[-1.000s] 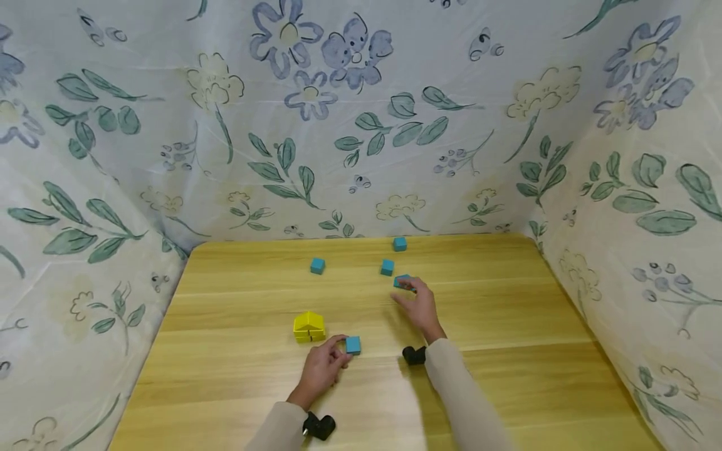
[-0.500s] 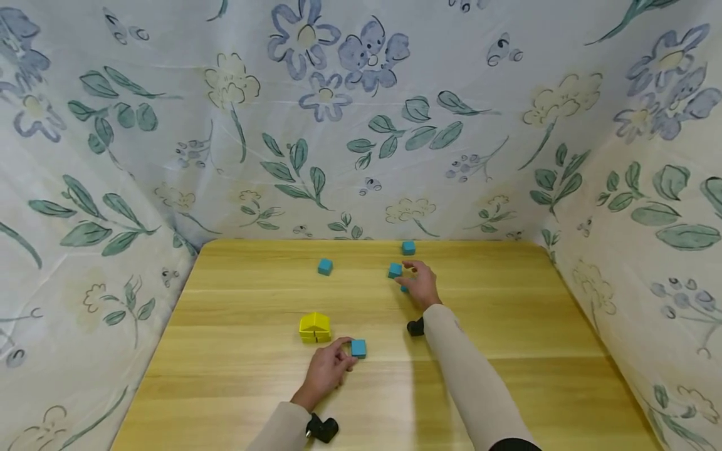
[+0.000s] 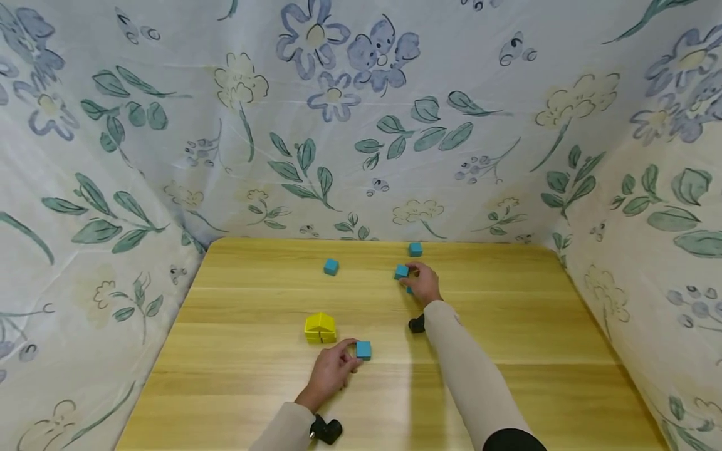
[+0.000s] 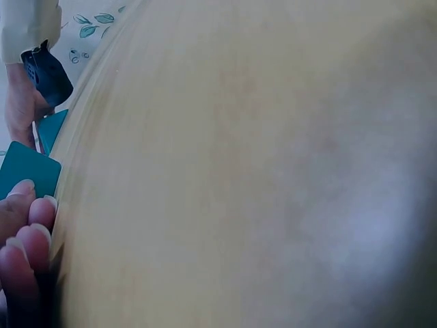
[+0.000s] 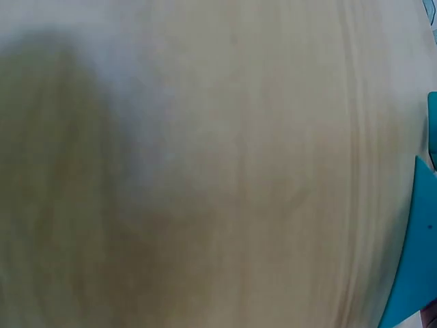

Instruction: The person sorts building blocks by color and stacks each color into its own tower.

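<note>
- Pinching the near blue block between thumb and forefinger of the left hand, touching its left part from the near and far sides; bending the other left fingers in beside it.
- Pinching the middle blue block at its right side between thumb and forefinger of the right hand, farther off and to the right of the near blue block.
- Failing to make out the remaining right fingers, too hidden to tell.
- Covering most of a half-hidden blue block with the right hand, just to the near side of the middle blue block.
- Seeing a yellow stack just left and far of the left hand, showing a peaked top above lower pieces.
- Finding the far blue block close to the table's far edge, slightly right of the middle blue block.
- Finding the left blue block well to the left, about as far off as the middle blue block.
- Wearing a black device at the left wrist and another at the right wrist.
- Wearing pale sleeves, showing a black band round the right one at the near edge.
- Working over a wooden table, facing a floral cloth along the far, left and right sides.
</note>
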Tool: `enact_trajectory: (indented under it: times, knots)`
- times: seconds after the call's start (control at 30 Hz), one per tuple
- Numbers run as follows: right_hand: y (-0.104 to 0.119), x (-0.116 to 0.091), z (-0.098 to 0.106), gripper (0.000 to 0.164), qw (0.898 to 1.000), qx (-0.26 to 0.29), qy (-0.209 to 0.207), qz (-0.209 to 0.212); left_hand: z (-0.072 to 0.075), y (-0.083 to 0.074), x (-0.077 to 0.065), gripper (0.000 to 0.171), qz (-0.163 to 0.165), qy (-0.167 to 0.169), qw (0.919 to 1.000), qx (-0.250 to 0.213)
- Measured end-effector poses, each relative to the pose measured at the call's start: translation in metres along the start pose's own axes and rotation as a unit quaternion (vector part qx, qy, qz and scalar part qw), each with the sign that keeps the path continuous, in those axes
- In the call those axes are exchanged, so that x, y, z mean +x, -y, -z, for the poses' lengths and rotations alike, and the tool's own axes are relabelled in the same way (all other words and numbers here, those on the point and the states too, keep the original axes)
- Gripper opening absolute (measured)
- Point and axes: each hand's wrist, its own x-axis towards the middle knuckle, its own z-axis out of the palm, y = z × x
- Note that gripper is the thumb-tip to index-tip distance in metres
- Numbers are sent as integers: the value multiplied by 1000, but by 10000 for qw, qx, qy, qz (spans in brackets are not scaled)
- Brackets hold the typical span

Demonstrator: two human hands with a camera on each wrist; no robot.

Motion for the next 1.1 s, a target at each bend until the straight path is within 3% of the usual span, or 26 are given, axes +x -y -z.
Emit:
enact_trajectory:
  times: [0.67,0.9,1.1]
  knots:
    - [0,-2,1,43,9995,147,-6,-275,-1,-1,0,38,-80,-3,9999,65]
    - [4,-7,3,41,9986,4,-256,471,-1,0,1,38,-51,10,10000,69]
    - [14,-25,7,39,9944,145,-267,1016,0,-1,1,38,-53,5,10000,78]
